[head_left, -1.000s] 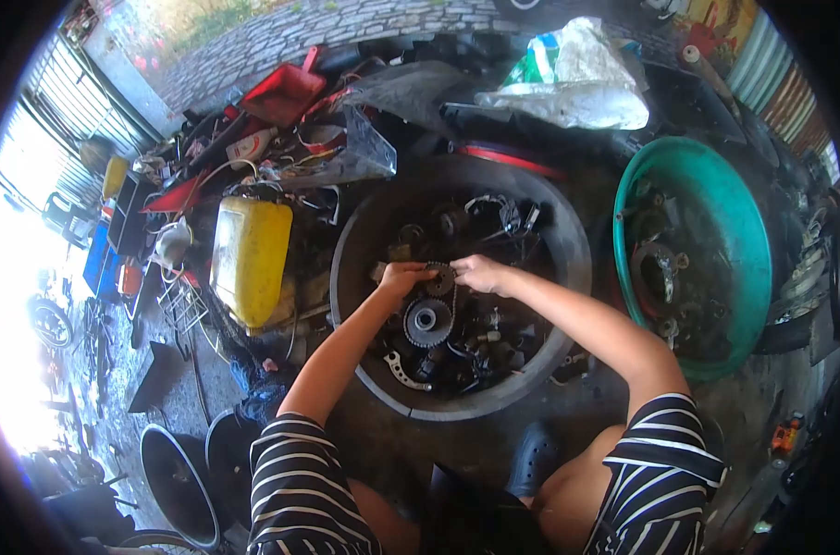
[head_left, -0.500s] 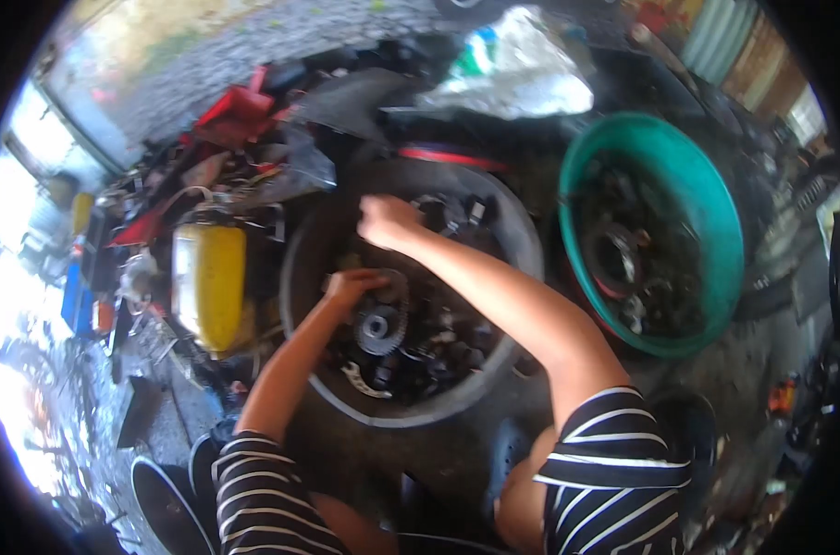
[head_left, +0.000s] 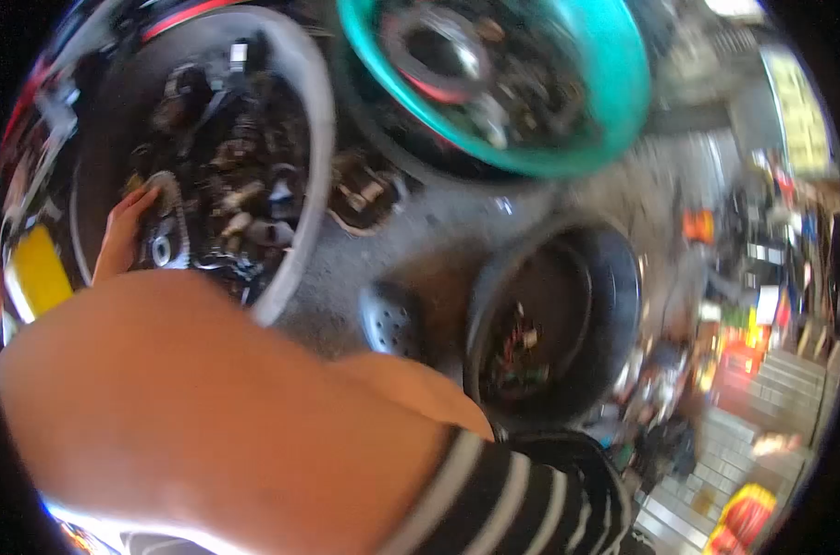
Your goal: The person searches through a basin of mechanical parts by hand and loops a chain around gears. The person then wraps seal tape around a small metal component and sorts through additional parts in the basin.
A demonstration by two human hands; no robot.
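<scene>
My left hand (head_left: 127, 228) reaches into a large grey basin (head_left: 320, 139) of dark, greasy metal parts. Its fingers are stretched out, with the tips against a toothed metal part (head_left: 167, 191); no clear grip shows. Just below the fingertips lies a round gear-like piece with a light hub (head_left: 162, 250). My bare right arm (head_left: 189, 398) is raised close to the camera, covering the lower left and part of the basin. The right hand itself is outside the view.
A green basin (head_left: 628, 83) of metal parts and a dark ring stands at the top. A black tub (head_left: 623, 277) with a few small pieces sits at centre right. A dark clog with holes (head_left: 389, 319) is between. A yellow container (head_left: 39, 270) stands at far left.
My view has swung right, bringing the black tub in. My right hand has left its place above the basin, its arm now close to the camera. My left hand stays at the toothed part.
</scene>
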